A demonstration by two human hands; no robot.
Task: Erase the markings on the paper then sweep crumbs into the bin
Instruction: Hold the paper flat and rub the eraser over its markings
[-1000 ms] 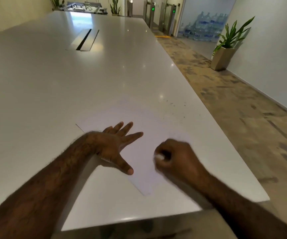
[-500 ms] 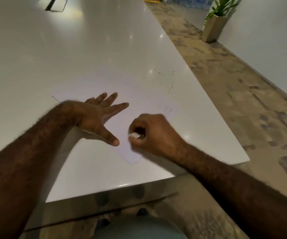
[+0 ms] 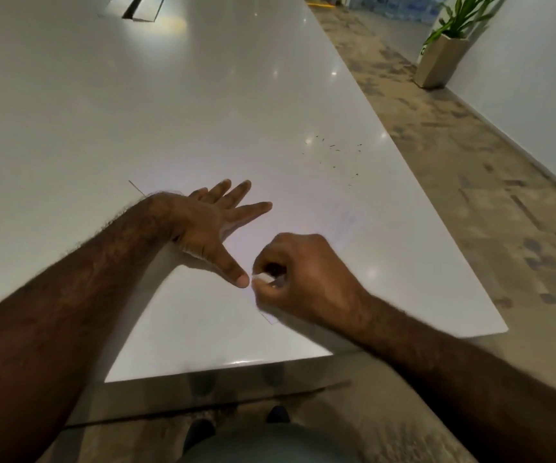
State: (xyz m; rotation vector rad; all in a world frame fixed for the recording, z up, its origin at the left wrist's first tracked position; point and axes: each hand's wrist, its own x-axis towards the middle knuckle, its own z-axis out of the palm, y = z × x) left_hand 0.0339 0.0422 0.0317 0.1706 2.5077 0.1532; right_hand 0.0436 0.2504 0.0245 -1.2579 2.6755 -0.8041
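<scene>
My right hand (image 3: 306, 279) sits nearest, close to the near edge of the table (image 3: 136, 128), fingers curled and pinching a small white eraser (image 3: 263, 279) against the near corner of the paper (image 3: 290, 215). The eraser tip is just beside my left thumb.

My left hand (image 3: 209, 225) lies flat on the paper's left part, fingers straight and fanned, thumb stretched toward the eraser, pressing the sheet down.

The paper is white on a white table and hard to trace; one edge shows as a thin line near my left wrist, one corner pokes out under my right hand. Faint bluish markings (image 3: 347, 218) remain on its right part, beyond my right knuckles.

Farther on, toward the right edge of the table, dark crumbs (image 3: 333, 155) lie scattered. No bin in view.

Risks, my judgement:
- Rubbing hard at the unpinned corner could crease or tear the sheet.
- If my left palm lifts, the paper slides on the glossy top.
- Crumbs sit near the right edge; a careless sweep sends them to the floor.

No brand, label or legible writing; the markings are too faint to read.
</scene>
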